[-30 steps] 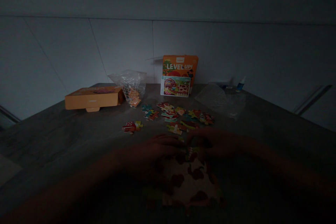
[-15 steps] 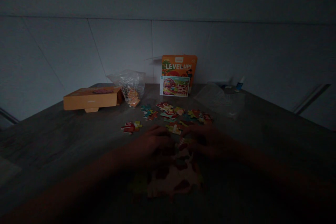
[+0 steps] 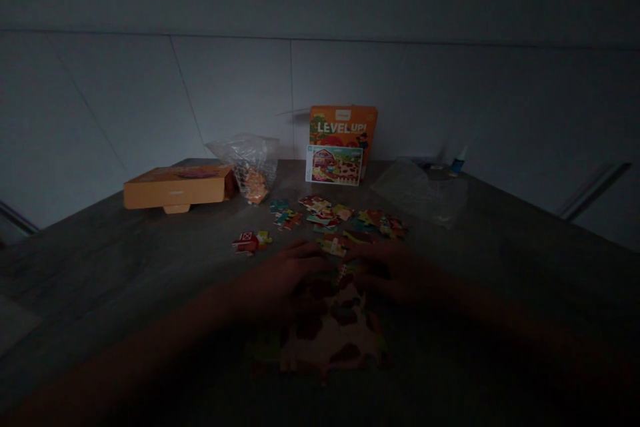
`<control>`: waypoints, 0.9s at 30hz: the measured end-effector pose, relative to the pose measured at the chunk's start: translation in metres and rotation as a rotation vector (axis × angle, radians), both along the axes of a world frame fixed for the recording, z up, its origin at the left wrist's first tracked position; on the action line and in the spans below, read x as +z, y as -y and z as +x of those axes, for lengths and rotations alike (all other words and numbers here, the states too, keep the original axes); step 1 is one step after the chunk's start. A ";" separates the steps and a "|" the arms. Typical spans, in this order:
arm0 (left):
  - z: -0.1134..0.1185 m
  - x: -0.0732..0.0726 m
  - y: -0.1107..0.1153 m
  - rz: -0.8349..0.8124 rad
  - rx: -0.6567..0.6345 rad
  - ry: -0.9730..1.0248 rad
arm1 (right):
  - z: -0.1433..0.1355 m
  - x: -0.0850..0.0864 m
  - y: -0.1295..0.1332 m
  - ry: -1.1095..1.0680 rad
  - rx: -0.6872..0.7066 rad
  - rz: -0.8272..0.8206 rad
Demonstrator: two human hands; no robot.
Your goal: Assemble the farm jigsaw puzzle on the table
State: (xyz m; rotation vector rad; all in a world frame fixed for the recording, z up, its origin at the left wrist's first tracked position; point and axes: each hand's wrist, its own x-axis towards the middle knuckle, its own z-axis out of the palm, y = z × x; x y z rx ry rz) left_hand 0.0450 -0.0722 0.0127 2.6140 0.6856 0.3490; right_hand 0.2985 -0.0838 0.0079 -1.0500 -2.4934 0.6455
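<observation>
In the dim foreground lies a partly joined jigsaw puzzle (image 3: 335, 343) with a pale cow with dark brown patches. My left hand (image 3: 293, 273) is at its upper left edge, fingers curled over the upper puzzle section. On the opposite side my right hand (image 3: 387, 270) grips the same upper section (image 3: 347, 290), thumb and fingers on its right edge. Deep shadow hides most fingertips. Just beyond the hands is a heap of loose puzzle pieces (image 3: 327, 213). A red barn piece (image 3: 246, 242), with a yellowish one beside it, lies left of the heap.
An orange "LEVEL UP!" box (image 3: 345, 123) stands at the back, a farm picture card (image 3: 334, 165) leaning before it. Left are an orange box lid (image 3: 175, 192) and a clear bag (image 3: 255, 173) with orange pieces. Right are crumpled clear plastic (image 3: 423, 192) and a small bottle (image 3: 457, 163).
The upper puzzle section has come down against the lower cow part, and the gap between them has narrowed. Both hands have stayed at its sides. The view has shifted slightly.
</observation>
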 end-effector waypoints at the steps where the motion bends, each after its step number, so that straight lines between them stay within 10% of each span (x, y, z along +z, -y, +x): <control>1: 0.000 0.000 0.000 -0.003 0.003 -0.004 | 0.000 -0.001 0.000 -0.011 0.002 0.001; 27: 0.000 0.001 0.000 -0.010 -0.011 0.019 | -0.004 0.002 0.005 -0.067 -0.017 -0.023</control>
